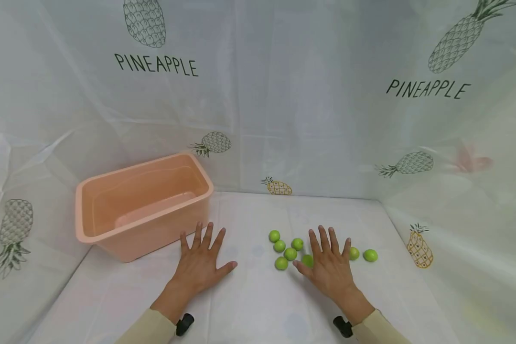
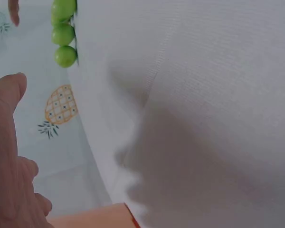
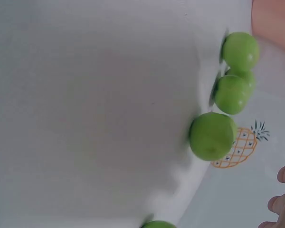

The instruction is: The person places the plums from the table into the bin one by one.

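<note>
Two hands lie flat on a white desk (image 1: 258, 306), green balls and a peach tub nearby.

The left hand (image 1: 199, 265) rests at lower centre, fingers straight, released and spread, holding nothing. The right hand (image 1: 328, 267) lies likewise flat, its fingers among a cluster of small green balls (image 1: 290, 253); one ball (image 1: 370, 255) sits just right of it. An empty peach tub (image 1: 142, 205) stands at left. This looks like a resting pose before any pick-up; a next move would need fingers closing round a ball.
</note>
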### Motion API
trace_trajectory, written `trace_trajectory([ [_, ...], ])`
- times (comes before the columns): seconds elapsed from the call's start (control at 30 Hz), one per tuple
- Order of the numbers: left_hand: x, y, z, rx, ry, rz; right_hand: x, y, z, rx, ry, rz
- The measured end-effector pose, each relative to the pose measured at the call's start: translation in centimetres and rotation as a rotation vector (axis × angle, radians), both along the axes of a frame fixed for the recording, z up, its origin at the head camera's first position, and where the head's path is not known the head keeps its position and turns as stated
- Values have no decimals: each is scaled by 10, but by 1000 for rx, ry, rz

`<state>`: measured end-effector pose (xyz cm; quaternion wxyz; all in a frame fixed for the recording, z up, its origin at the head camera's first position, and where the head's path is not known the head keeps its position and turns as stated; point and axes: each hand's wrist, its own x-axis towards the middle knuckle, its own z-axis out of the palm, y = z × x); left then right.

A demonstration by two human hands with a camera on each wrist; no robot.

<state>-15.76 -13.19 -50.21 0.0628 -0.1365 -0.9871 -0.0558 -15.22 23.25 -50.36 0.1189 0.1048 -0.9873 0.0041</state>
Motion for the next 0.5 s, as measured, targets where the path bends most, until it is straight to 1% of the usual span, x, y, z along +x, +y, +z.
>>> trace_trajectory([
  [0.07,4,-2,0,8,18,-1,-2,-3,1,-16,-9,1],
  [0.13,10,-6,3,28,59,-8,-5,-8,3,-27,-10,5],
  [0.2,20,-11,9,64,106,-24,-8,-15,5,-46,-8,17],
  [0.23,25,-15,15,85,130,-34,-10,-20,7,-53,-6,26],
  [0.3,36,-25,29,136,204,-56,-14,-32,13,-66,3,53],
  [0.37,43,-40,48,173,287,-72,-20,-47,22,-75,5,86],
  [0.43,43,-62,67,190,370,-63,-28,-64,32,-73,8,120],
  [0.47,41,-74,76,195,395,-44,-33,-73,37,-68,8,136],
  [0.5,39,-87,84,200,399,-18,-37,-82,42,-61,2,150],
])
